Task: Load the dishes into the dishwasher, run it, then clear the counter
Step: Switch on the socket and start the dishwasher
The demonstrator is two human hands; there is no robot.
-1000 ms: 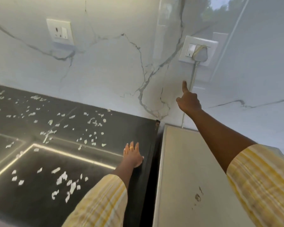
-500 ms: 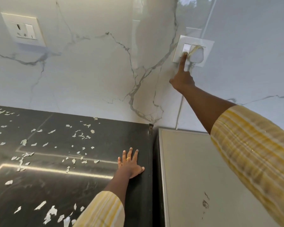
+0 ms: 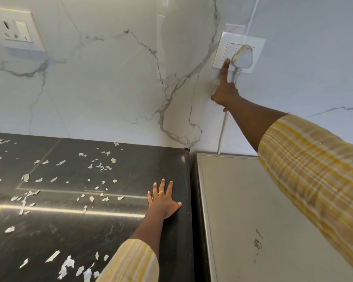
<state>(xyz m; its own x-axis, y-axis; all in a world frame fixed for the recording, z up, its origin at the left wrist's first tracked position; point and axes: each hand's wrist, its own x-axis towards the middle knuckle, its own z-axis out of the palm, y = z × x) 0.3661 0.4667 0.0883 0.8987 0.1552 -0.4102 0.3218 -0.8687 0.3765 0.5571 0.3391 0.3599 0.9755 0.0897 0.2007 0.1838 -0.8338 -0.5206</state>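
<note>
My right hand (image 3: pixel 225 92) reaches up to the white wall switch plate (image 3: pixel 219 63). Its straight index fingertip presses the lower end of the left switch (image 3: pixel 229 48), and the other fingers are curled in. A white plug (image 3: pixel 243 58) sits in the socket beside the switch, and its cord (image 3: pixel 222 129) drops behind the grey appliance top (image 3: pixel 253 210). My left hand (image 3: pixel 164 202) rests flat on the black counter (image 3: pixel 110 231) near its right edge, fingers spread, holding nothing. No dishes are in view.
Several white paper-like scraps (image 3: pixel 67 265) lie scattered over the black counter. A second socket plate (image 3: pixel 14 31) is on the marble wall at upper left. A narrow dark gap (image 3: pixel 193 200) separates the counter from the grey appliance top.
My right hand rose from pointing below the plate to touching the switch with its index finger. The view shifted up and left. My left hand stayed flat on the counter.
</note>
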